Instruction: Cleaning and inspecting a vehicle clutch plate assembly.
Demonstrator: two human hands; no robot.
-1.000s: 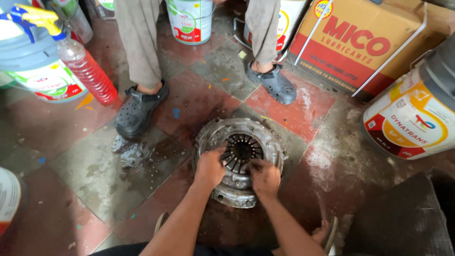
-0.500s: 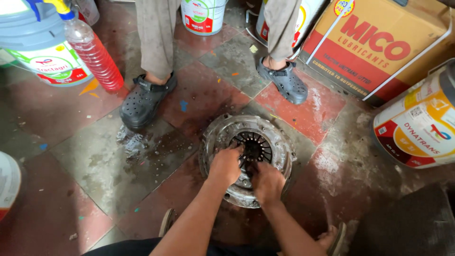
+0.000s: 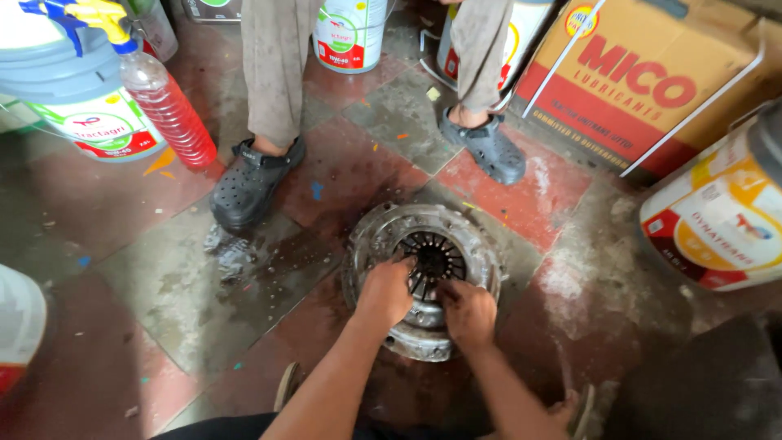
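A round, dirty metal clutch pressure plate (image 3: 383, 232) with radial fingers around a dark centre hole lies flat on the tiled floor. My left hand (image 3: 384, 292) rests on its near left part, fingers reaching into the centre. Just to the right, my right hand (image 3: 469, 311) presses on the near rim, fingers curled against the metal. Both forearms come up from the bottom edge. What the fingertips grip inside the hole is hidden.
Another person stands just beyond the plate in dark clogs (image 3: 248, 184) (image 3: 492, 150). A spray bottle of red liquid (image 3: 167, 106) and pails (image 3: 73, 98) stand at left, a cardboard box (image 3: 652, 81) and a large can (image 3: 721, 212) at right.
The view has shifted, so the plate sits lower and more central. My hands stay on the plate's near side with little change in grip.
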